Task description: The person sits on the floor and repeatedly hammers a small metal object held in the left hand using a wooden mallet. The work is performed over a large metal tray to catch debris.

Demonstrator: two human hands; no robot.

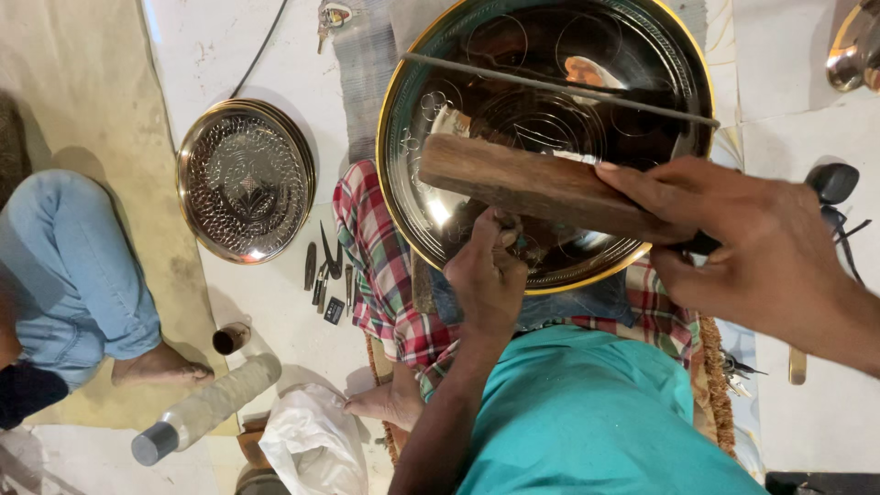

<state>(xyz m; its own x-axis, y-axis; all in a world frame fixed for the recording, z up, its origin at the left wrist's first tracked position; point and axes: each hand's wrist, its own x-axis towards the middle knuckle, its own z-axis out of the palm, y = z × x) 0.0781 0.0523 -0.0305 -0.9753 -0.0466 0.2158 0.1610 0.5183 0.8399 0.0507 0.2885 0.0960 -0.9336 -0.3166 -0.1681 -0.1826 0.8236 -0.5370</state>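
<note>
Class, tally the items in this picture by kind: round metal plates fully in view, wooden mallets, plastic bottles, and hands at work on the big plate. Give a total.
Round metal plates: 2, the large gold-rimmed plate and the small embossed plate
Wooden mallet: 1, held by the right hand
Plastic bottle: 1
Hands: 2, the right hand and the left hand
Total: 6

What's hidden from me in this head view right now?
- Tool tip in the left hand: covered by its fingers.
- Wooden block's far end: inside the right hand.
- Metal tray's lower engraving: behind both.
- Small tools on the floor: too small to identify.
</note>
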